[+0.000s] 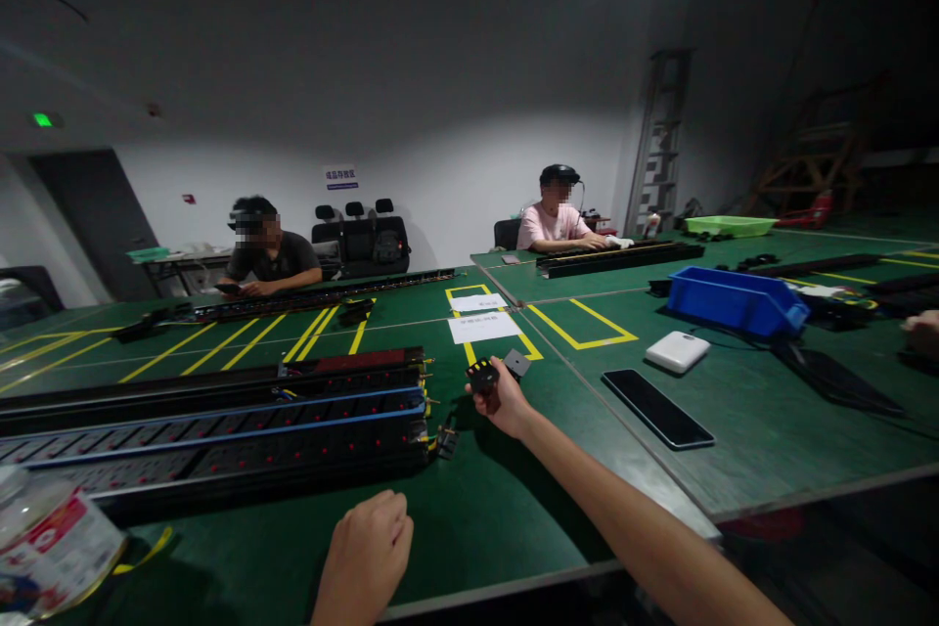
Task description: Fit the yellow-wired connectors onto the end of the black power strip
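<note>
Right hand (503, 399): grips a small black part (482, 376) over the worktop (469, 518)
Black part: shows yellow marks on top, long axis too blurry to call
Left hand (371, 543): curls shut near front edge
Obstacles: long black strips (220, 450) left, phone (658, 408) right
Room: opens up between strips and phone, pretty roomy

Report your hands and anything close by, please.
Left hand curled, nothing visible in it. Right hand gripping small black part. Long black strips to its left.
</note>
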`<state>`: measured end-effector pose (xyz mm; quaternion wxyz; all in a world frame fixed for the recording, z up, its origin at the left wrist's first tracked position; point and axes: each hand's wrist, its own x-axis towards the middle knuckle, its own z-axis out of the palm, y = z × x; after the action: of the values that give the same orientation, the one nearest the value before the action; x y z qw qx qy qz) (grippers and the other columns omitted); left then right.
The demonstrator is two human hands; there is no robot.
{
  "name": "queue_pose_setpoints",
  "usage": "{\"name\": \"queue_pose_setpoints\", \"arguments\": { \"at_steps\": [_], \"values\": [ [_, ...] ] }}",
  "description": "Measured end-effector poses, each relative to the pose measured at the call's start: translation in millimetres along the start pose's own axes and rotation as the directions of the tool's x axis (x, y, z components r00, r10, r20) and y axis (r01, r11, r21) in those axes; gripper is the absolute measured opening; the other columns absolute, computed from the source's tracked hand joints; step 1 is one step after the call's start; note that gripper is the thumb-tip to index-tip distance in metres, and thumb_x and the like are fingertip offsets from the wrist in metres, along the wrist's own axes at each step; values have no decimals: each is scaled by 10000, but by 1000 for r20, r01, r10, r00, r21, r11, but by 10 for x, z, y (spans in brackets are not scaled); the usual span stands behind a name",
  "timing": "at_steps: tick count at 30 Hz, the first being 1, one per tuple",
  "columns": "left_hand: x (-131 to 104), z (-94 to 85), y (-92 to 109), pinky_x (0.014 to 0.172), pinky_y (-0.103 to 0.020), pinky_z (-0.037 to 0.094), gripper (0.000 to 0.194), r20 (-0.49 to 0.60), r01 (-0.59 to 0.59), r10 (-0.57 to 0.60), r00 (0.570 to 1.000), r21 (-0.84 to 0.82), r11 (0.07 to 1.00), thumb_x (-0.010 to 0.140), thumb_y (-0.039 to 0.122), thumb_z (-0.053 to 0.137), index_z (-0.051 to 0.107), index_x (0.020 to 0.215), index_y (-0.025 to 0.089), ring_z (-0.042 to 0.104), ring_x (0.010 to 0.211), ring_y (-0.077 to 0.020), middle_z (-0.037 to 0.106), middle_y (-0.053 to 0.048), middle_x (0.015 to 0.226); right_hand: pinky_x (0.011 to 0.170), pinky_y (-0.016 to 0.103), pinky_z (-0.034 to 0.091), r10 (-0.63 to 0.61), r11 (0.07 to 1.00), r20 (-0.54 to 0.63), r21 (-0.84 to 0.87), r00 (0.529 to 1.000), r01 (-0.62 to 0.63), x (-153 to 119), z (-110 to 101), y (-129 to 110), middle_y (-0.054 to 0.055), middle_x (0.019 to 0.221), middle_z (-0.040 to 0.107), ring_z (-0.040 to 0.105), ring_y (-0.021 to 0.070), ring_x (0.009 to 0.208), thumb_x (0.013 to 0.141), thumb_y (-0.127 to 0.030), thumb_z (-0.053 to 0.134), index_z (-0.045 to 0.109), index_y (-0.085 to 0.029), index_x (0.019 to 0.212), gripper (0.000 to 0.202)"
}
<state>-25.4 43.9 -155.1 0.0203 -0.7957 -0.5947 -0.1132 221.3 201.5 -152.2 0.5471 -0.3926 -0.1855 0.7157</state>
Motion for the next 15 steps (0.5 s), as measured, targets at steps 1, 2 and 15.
{"name": "queue_pose_setpoints", "arguments": {
  "at_steps": [1,2,15],
  "values": [
    [0,-2,0,607,-297,242,289,0,-1,1,1000,-4,1000,896,111,367,451,632,196,518,614,-123,537,4,655,383,180,361,2,1000,2,2,1000,-2,12,-8,4,73,634,679,488,105,412,1019,-541,354,650,-143,942,502],
    [0,-3,0,606,-295,244,292,0,-1,1,1000,-9,1000,896,109,366,454,632,196,519,612,-122,538,4,654,382,181,358,4,1000,4,3,1000,-4,24,-16,7,72,637,678,487,105,412,1018,-544,354,651,-145,950,502],
    [2,7,-5,601,-291,246,295,-15,-7,6,1000,-20,1000,895,105,360,455,631,196,511,601,-120,536,3,651,376,178,360,3,1000,0,0,1000,-3,38,-16,13,74,642,676,489,101,405,1018,-541,358,644,-144,948,494]
  ]
}}
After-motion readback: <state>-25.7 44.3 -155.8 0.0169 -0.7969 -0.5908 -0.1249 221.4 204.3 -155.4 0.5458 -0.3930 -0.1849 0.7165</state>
